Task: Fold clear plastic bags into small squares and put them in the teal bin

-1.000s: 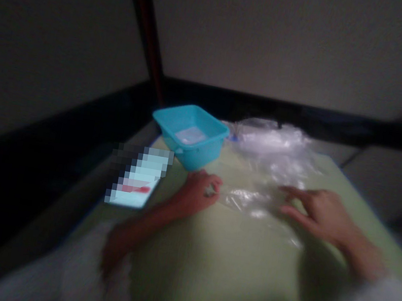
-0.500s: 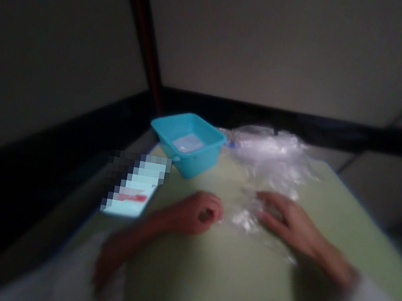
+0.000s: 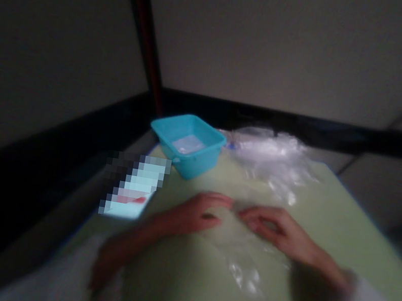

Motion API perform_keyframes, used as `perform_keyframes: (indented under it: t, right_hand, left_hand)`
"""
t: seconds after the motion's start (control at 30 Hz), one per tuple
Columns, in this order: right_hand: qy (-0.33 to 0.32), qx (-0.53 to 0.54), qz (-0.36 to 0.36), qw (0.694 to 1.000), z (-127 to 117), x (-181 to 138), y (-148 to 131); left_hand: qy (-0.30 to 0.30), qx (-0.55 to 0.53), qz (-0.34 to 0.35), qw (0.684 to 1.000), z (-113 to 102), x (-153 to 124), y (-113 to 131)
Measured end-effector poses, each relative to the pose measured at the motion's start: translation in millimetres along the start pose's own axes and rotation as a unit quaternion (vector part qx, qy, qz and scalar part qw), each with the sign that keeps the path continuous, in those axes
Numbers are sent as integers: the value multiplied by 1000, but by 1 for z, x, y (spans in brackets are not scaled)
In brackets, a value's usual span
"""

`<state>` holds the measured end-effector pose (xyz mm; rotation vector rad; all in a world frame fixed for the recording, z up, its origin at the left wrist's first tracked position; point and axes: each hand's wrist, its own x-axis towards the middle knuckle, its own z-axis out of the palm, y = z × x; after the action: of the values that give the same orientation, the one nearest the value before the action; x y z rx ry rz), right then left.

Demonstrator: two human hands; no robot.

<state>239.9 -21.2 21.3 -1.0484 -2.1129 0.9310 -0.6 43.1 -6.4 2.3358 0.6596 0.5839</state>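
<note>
On the pale green table [image 3: 177,290] a clear plastic bag [image 3: 241,255] lies flat between my hands and trails toward me. My left hand [image 3: 198,212] pinches the bag's far edge with its fingers closed. My right hand [image 3: 273,227] grips the same edge just to the right, fingers curled on the plastic. The two hands nearly touch. The picture is dim and blurred, so the bag's outline is faint.
A turquoise plastic tub [image 3: 189,143] with something pale inside stands at the far left of the table. A heap of clear plastic bags [image 3: 273,155] lies behind my hands. A blurred-out flat object [image 3: 133,188] rests at the left edge. Walls close in behind.
My right hand has slid left across the plastic to meet my left hand. Both now hold one bag's edge, and that bag has been drawn toward me, away from the heap.
</note>
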Motion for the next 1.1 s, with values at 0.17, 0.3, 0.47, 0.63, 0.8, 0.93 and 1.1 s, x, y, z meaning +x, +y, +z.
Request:
perform_keyframes:
  t: [0.17,0.3,0.47,0.63,0.8,0.93,1.1]
  right_hand:
    - [-43,-175,-99,979,7,1,0]
    - [-64,-259,-111,957,3,-1,1]
    - [-101,-312,-131,935,-2,-3,0]
    - [-85,-383,-121,912,-7,-3,8]
    - [39,-493,1,869,-19,-2,27]
    - [89,-476,48,873,-23,-3,30]
    - [0,-404,-43,914,-14,-2,23]
  left_hand:
    - [-118,192,39,973,1,-10,2]
    - [-145,250,40,957,-2,-11,10]
    - [-118,271,89,951,-9,-11,14]
    - [-82,279,158,944,-12,-11,15]
    - [-50,309,163,936,-7,-10,18]
    - [-9,341,145,929,0,-9,19]
    - [38,397,90,913,3,-8,19]
